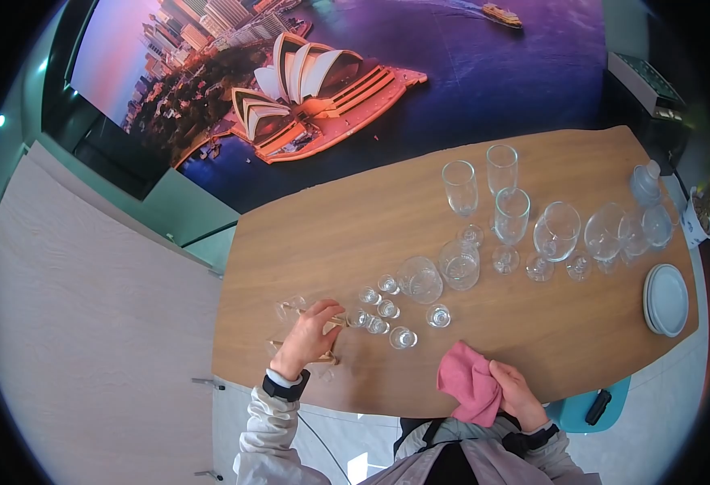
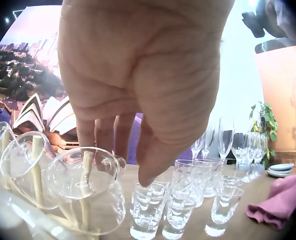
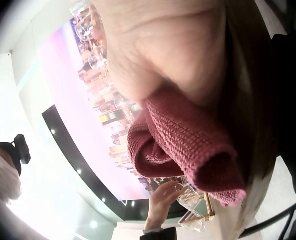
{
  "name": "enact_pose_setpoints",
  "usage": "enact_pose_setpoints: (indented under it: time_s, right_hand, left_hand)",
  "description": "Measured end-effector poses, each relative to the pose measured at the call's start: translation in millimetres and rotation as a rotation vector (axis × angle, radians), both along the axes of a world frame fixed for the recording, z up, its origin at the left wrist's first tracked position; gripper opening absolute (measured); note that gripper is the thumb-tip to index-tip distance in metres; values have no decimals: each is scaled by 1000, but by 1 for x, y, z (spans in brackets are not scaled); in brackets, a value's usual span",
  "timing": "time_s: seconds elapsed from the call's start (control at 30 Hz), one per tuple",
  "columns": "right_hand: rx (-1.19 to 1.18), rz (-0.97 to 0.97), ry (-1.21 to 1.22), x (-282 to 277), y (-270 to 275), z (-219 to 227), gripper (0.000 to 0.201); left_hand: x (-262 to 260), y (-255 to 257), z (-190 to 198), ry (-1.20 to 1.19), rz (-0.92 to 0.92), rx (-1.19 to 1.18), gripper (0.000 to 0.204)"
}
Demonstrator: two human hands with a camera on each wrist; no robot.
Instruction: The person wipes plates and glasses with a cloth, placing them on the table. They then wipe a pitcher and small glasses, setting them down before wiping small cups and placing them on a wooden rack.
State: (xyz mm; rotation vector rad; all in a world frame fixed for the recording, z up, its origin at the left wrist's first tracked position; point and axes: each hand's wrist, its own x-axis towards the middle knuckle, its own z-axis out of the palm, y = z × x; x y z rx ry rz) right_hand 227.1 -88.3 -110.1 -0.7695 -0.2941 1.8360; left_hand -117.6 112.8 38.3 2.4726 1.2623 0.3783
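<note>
My left hand (image 1: 313,333) reaches down over a small wooden rack (image 1: 335,356), fingers bent downward and thumb apart from them. In the left wrist view the fingers pass behind a clear glass cup (image 2: 85,187) hung on a rack peg, and the thumb tip is right at the rim of a shot glass (image 2: 148,215). The fingertips are hidden there. More cups hang upside down along the rack. A pink cloth (image 1: 470,384) is gripped in my right hand (image 1: 518,396) at the table's front edge; the right wrist view shows it folded and bunched.
Several shot glasses (image 1: 403,337) stand right of the rack, with two tumblers (image 1: 420,279) behind. Tall stemmed glasses (image 1: 460,190) and round wine glasses (image 1: 557,230) stand farther right. Stacked white plates (image 1: 667,301) lie near the right edge. A teal stool (image 1: 589,412) stands below.
</note>
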Motion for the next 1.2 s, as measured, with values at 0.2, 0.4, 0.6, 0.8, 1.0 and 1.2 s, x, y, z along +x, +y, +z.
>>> enact_pose_setpoints:
  time_s: [0.2,0.4,0.6,0.8,1.0,1.2]
  right_hand:
    - [6,6,0,0,0,-2,41]
    - [8,5,3,0,1,4,40]
    - [-11,16,11,1,1,6,40]
    - [6,24,29,2,0,3,39]
    - [19,34,30,3,1,2,37]
    - [16,22,20,2,0,1,38]
  left_hand:
    - [2,-1,1,14,-18,1,35]
    - [-3,2,-13,14,-13,30,33]
    - [-1,4,-29,44,3,84,34]
    - [4,2,-32,122,37,96,36]
    - [9,3,-32,160,45,72,36]
    - [9,4,-29,58,117,-7,42]
